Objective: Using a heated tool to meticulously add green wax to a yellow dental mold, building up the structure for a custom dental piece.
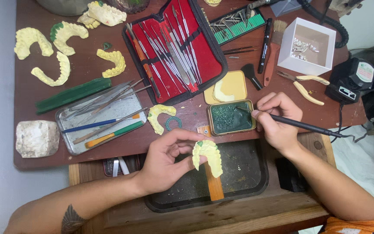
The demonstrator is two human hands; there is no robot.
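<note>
My left hand (166,161) holds a yellow dental arch cast (207,156) with a dab of green wax on it, above a dark tray (247,182) with a wooden peg (214,184). My right hand (278,117) grips a black corded wax pen (301,125); its tip dips into a small tin of green wax (230,117). Behind that tin lies its open lid (231,86), holding pale wax. Another yellow cast (160,116) and a green wax ring (173,123) lie just beyond my left hand.
A red-lined open case of metal instruments (176,45) lies in the middle. Several yellow casts (61,50), a green wax bar (72,94), a metal tray of tools (102,119) and a plaster block (37,138) sit left. A white box (307,46), brush (273,52), pliers (306,84) sit right.
</note>
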